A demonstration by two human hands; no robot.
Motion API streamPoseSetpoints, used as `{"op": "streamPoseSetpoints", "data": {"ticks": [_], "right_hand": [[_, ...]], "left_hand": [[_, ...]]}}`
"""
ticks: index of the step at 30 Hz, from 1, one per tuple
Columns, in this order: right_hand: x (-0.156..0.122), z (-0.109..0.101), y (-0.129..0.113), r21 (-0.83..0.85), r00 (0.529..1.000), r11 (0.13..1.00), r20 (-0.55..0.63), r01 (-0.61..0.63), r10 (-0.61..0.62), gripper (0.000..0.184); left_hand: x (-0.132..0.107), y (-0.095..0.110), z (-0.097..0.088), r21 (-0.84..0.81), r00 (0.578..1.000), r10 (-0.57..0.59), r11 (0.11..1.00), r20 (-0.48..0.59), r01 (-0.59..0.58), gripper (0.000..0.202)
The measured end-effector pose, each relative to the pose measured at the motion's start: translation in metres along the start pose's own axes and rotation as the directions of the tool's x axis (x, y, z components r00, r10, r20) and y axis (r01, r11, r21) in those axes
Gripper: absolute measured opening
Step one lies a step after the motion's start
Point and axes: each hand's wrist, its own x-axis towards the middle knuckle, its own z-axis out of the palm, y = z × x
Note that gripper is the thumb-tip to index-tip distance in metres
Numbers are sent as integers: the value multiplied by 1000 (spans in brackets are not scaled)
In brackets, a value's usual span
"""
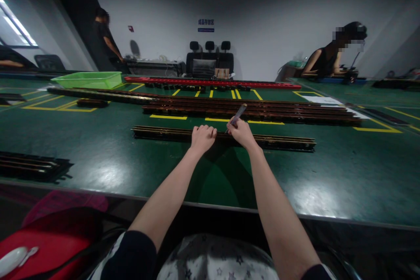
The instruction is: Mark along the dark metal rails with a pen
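Observation:
A long, narrow dark strip with gold edges (282,141) lies across the green table (98,157) in front of me. My left hand (202,137) rests on its near edge with the fingers curled into a fist over it. Just to the right, my right hand (241,133) is closed round a slim pen-like tool (236,117) that points up and away, its lower end at the strip.
Several more long dark strips (249,109) lie stacked further back, with a red strip (213,82) behind them. A green tray (88,79) sits at the back left. A dark tray (29,165) lies at the left. Two people stand at the far benches.

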Motion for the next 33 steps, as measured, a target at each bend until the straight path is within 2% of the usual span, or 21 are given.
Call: {"op": "streamPoseSetpoints", "data": {"ticks": [11, 24, 33], "right_hand": [[-1, -3, 0, 30, 1000, 999, 8, 16, -16, 4], [0, -2, 2, 64, 999, 998, 28, 16, -18, 5], [-5, -2, 0, 106, 999, 994, 36, 19, -23, 11]], "left_hand": [[-1, 0, -3, -41, 1000, -12, 999, 26, 13, 44], [0, 1, -5, 37, 1000, -11, 999, 22, 10, 45], [-1, 1, -9, 17, 998, -13, 1000, 59, 12, 45]]}}
